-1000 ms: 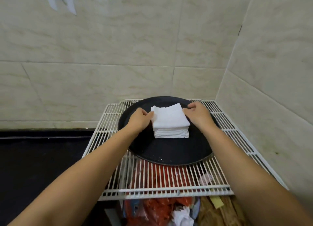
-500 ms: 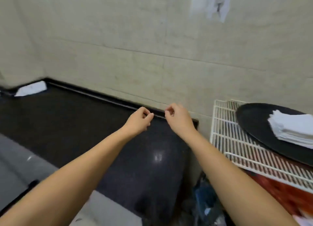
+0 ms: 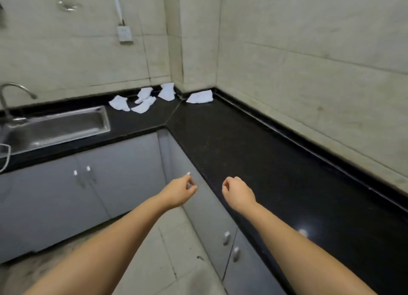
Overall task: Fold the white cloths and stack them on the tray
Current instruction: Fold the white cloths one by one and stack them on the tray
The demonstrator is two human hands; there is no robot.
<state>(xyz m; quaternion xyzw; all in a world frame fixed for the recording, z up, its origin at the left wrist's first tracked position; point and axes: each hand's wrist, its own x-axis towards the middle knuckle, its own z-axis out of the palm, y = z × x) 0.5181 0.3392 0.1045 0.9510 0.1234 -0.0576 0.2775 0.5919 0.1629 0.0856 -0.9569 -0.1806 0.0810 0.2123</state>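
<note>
Several loose white cloths lie crumpled in the far corner of the black countertop, one of them a little apart to the right. My left hand hangs in the air over the grey cabinet fronts, fingers loosely curled, holding nothing. My right hand hovers beside it above the counter's front edge, also loosely curled with nothing in it. Both hands are far short of the cloths. The tray and its stack of folded cloths are out of view.
A steel sink with a tap sits at the left of the L-shaped counter. Grey cabinet doors run below it. Tiled walls close the corner, with a wall socket above the cloths. Pale floor tiles lie under my arms.
My hands left the folded stack on the tray. My view swung left, away from the wire rack, to the counter corner with the loose cloths. Both hands stayed loosely curled and unladen.
</note>
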